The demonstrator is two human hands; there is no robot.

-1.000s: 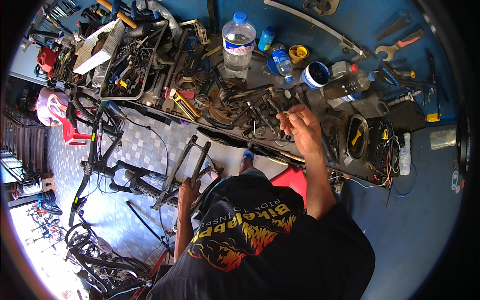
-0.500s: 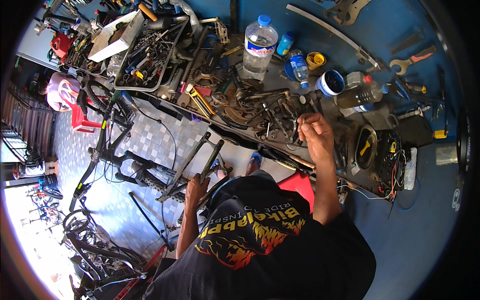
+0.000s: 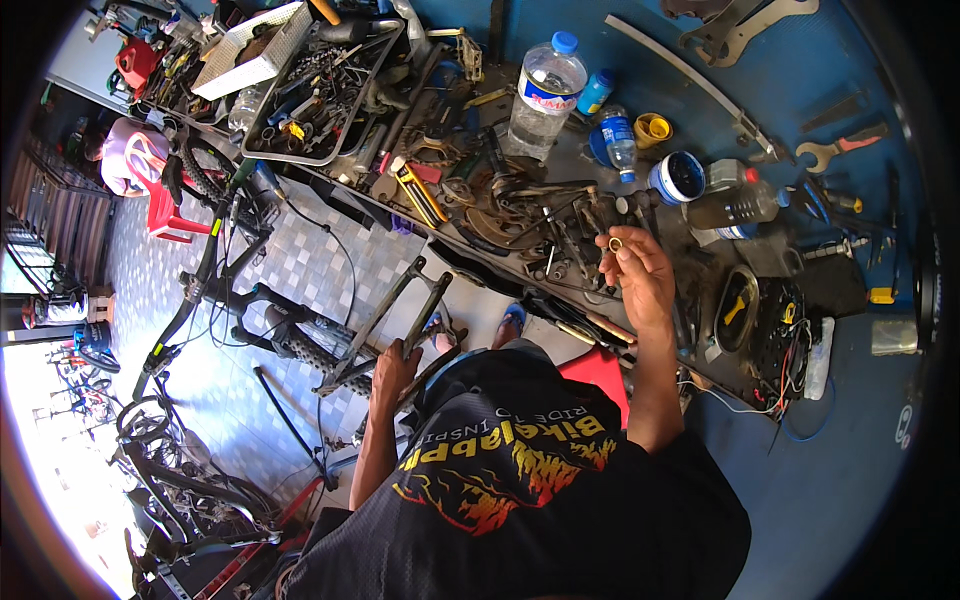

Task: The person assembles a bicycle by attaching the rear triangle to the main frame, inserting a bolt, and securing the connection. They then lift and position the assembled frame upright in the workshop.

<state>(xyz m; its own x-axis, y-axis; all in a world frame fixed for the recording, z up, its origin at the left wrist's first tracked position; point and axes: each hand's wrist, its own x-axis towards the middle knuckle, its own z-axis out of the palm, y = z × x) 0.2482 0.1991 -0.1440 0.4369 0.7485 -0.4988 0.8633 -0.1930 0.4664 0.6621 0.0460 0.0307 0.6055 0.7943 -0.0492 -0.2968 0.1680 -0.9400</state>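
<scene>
Pinching a ring (image 3: pixel 616 247), right fingers (image 3: pixel 631 262) now show its hole; left fingers (image 3: pixel 398 359) grip tubing (image 3: pixel 430 306).

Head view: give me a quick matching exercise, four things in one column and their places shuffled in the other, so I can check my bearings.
Things
1. small gold-coloured ring
2. bicycle frame section
3. red-handled wrench
4. large clear bottle

Places
A. against the blue wall
B. gripped by the left hand
C. standing on the workbench
D. held in the right hand

Pairs: 1-D, 2-B, 3-A, 4-C
</scene>
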